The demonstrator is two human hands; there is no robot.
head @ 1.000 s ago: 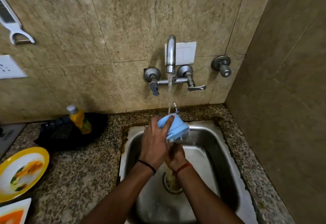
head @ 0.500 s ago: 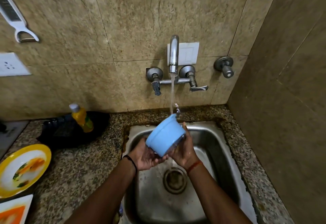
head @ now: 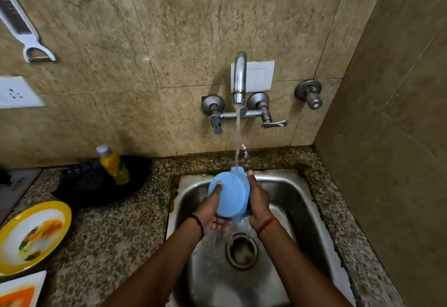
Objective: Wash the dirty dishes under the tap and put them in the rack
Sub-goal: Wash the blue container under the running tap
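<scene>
A light blue bowl (head: pixel 231 194) is held over the steel sink (head: pixel 300 200), turned so its base faces me. Water from the running tap (head: pixel 239 77) hits its upper rim and spills off below. My left hand (head: pixel 212 210) grips the bowl's left side with the thumb across the base. My right hand (head: pixel 260 200) clasps its right side. A dirty yellow-rimmed plate (head: pixel 33 236) lies on the counter at the left, and a white dish with orange residue (head: pixel 18 292) shows at the bottom left corner. No rack is in view.
A yellow soap bottle (head: pixel 113 164) stands on a black pan (head: pixel 101 185) behind the plate. The granite counter (head: pixel 116 241) surrounds the sink, with tiled walls behind and at the right. A white peeler (head: pixel 21 26) and a socket (head: pixel 17 92) are on the left wall.
The bowl was turned in both hands from upside down at the stream to base facing me. My left hand shifted from on top of it to its lower left side.
</scene>
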